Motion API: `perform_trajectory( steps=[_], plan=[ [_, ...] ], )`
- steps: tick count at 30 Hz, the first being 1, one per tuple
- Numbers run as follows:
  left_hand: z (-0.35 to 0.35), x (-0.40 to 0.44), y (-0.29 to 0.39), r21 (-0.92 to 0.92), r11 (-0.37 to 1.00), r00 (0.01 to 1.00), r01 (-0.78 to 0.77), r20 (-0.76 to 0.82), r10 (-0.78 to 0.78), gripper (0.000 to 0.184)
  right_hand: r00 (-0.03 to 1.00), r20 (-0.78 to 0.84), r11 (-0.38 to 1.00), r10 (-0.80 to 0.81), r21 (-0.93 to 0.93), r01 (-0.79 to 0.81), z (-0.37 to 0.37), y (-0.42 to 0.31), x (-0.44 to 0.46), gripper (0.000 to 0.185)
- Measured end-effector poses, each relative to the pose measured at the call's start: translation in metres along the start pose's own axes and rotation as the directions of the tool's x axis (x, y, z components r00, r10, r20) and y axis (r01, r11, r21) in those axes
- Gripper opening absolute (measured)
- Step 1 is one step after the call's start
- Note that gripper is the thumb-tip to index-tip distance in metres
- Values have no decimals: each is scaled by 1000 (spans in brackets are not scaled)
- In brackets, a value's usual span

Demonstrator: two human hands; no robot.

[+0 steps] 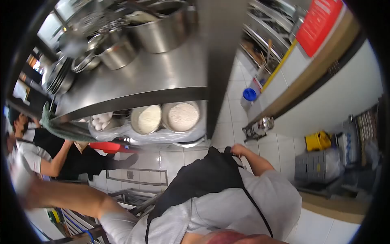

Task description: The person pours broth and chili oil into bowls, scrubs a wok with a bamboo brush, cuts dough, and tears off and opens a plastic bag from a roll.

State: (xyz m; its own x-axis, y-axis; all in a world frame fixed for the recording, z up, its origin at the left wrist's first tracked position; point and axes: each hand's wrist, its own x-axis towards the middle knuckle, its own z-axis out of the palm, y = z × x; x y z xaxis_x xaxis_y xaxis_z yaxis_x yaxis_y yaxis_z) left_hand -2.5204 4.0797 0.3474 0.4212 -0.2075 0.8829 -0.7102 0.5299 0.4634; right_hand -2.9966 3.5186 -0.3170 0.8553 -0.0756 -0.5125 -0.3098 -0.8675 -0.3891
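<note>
My left arm stretches out to the far left, and my left hand (30,193) is smeared by motion at the edge of the view. A blurred whitish shape (20,175) shows beside it; I cannot tell whether the hand holds it. Close to the black apron (195,179) on my body, my right hand (239,150) has its fingers curled in. What they hold, if anything, is hidden. On the shelf ahead of me stand a round container of white powder (149,118), a second container of powder (183,116) and a bowl of eggs (101,121).
A steel counter (142,81) carries pots (160,34) and stacked pans (61,75). A steel post (223,61) rises at its right end. At left stands another person (57,154) in a dark apron. A grey crate (310,166) and a yellow bucket (318,140) sit at right.
</note>
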Motion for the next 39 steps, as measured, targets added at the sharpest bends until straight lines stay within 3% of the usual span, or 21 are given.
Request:
perform_trajectory(
  steps=[1,2,3,5,6,7,9,13,15,17,19,20,22,23,27,30,33,36,39],
  plan=[
    [21,-25,7,-235,972,996,-7,89,29,88,985,25,973,170,152,-172,0,8,7,18],
    [128,-53,14,229,973,877,-26,-463,132,115,941,50,894,335,297,-334,-1,16,13,17],
    [148,-68,4,-237,967,996,-92,-23,89,101,909,55,854,412,325,-407,-1,29,27,20],
    [207,-106,-11,-617,787,949,-20,237,209,89,924,37,794,380,499,-347,-48,24,12,21],
    [242,-128,-11,-563,826,979,-32,149,139,86,928,-5,785,374,535,-313,-72,19,0,21],
    [288,-136,-22,-609,793,964,-32,191,186,85,929,-51,776,367,567,-275,-90,21,-4,21],
    [353,-147,-33,-622,776,923,106,352,156,83,935,-21,762,353,587,-274,-101,42,1,23],
    [477,-158,-57,-653,591,780,473,622,63,73,972,-131,813,196,576,-86,-118,91,0,32],
    [531,-173,-80,-702,454,772,548,634,47,61,970,-91,767,227,630,-121,-136,107,-9,36],
    [575,-197,-101,-706,351,780,615,608,-146,60,967,-98,733,237,672,-112,-159,118,-24,39],
    [613,-206,-111,-539,326,629,777,643,-436,66,962,-149,714,228,697,-61,-176,131,-43,42],
    [637,-211,-135,-561,343,658,753,645,-389,73,947,-187,695,260,717,-50,-183,136,-49,36],
    [677,-225,-187,-563,234,600,793,655,-459,84,932,-136,443,337,896,-29,-189,145,-55,29],
    [695,-231,-208,-544,96,497,834,663,-559,88,924,-104,299,369,954,-12,-195,150,-59,26],
    [740,-270,-318,-307,54,248,950,644,-724,91,886,-275,186,374,958,220,-230,150,-82,10],
    [753,-322,-399,-364,-121,119,924,571,-812,70,923,-232,-6,307,969,246,-238,174,-77,13],
    [762,-364,-487,-449,-268,-20,852,484,-875,53,926,-157,-89,342,976,199,-269,181,-73,17],
    [770,-388,-573,-457,-337,-144,823,405,-903,41,936,-190,-74,296,973,221,-317,199,-56,11],
    [781,-395,-656,-422,-369,-226,828,351,-909,38,910,-242,10,336,967,253,-353,230,-7,24]
  ],
)
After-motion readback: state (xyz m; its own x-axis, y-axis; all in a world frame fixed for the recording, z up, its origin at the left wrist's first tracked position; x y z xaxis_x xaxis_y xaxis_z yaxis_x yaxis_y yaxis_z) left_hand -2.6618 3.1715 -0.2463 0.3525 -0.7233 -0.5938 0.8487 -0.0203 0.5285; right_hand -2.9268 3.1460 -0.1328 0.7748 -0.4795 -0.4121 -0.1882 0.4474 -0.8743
